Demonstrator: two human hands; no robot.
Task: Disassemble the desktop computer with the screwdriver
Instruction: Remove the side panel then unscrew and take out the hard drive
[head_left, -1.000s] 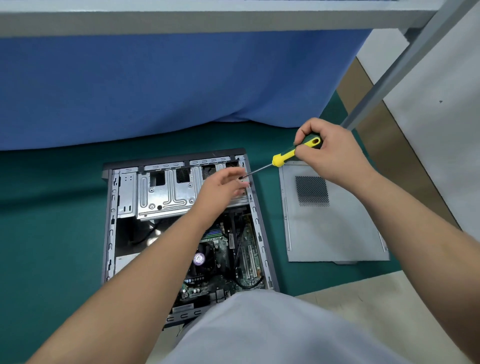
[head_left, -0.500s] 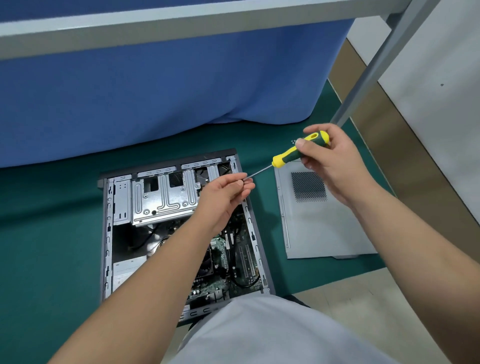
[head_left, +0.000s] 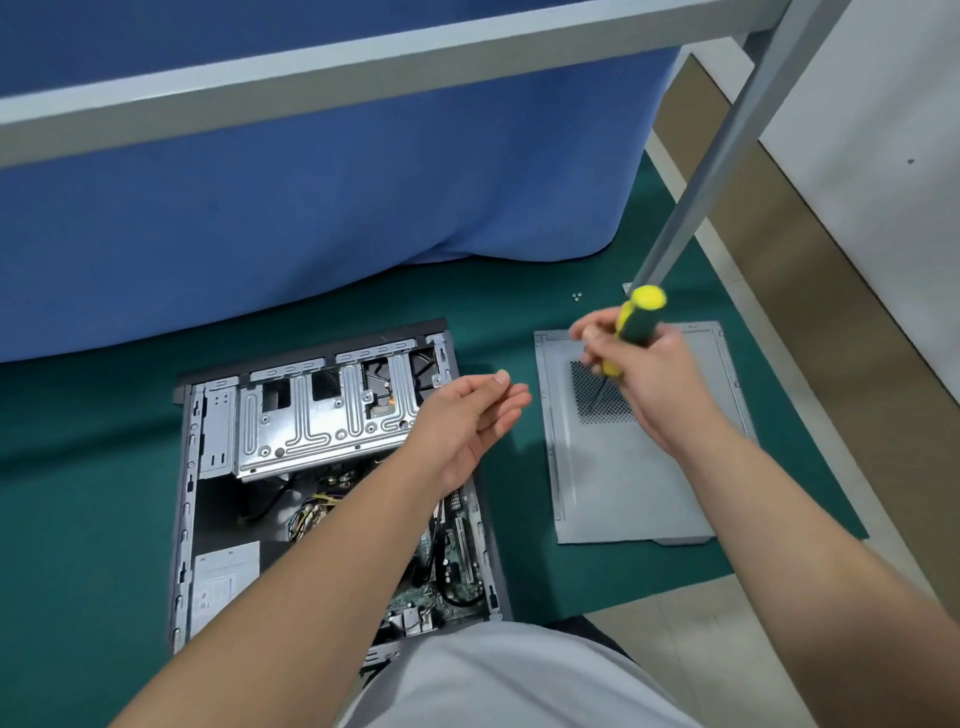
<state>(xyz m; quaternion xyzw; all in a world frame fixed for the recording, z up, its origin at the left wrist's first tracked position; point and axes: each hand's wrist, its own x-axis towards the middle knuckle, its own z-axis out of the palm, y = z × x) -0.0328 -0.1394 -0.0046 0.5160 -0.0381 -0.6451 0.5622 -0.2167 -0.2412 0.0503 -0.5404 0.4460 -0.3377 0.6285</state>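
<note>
Right hand (head_left: 644, 374) fingers wrap the screwdriver (head_left: 635, 327) handle, tip down over the loose side panel (head_left: 644, 483). Left hand (head_left: 467, 415) hovers half-curled, seemingly empty (can't be sure), above the open computer (head_left: 218, 499): probably heavy, sharp-edged; best lifted by its frame.

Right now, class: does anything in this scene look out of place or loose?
Yes: small loose screws lie on the green mat beyond the removed side panel, uncontained and easy to lose. Nothing else stands out.
</note>
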